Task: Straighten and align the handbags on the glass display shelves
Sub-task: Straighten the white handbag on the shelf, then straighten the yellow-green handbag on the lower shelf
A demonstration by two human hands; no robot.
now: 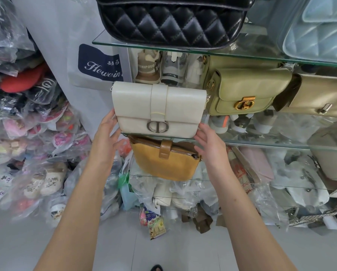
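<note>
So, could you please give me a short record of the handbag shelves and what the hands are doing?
Top shelf: black quilted bag, pale blue quilted bag
Middle shelf: white bag, olive bag, gold bag, left to right
Lower shelf: mustard bag
Left hand: fingers straight, at the white bag's left edge
Right hand: fingers straight, at its lower right corner
Contact with bag: cannot tell

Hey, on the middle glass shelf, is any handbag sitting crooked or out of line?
Yes, the olive green bag, right of the cream bag. It slants against the front edge of the glass shelf, right end raised, and overlaps the gold bag. The cream bag runs roughly parallel to that edge.
</note>
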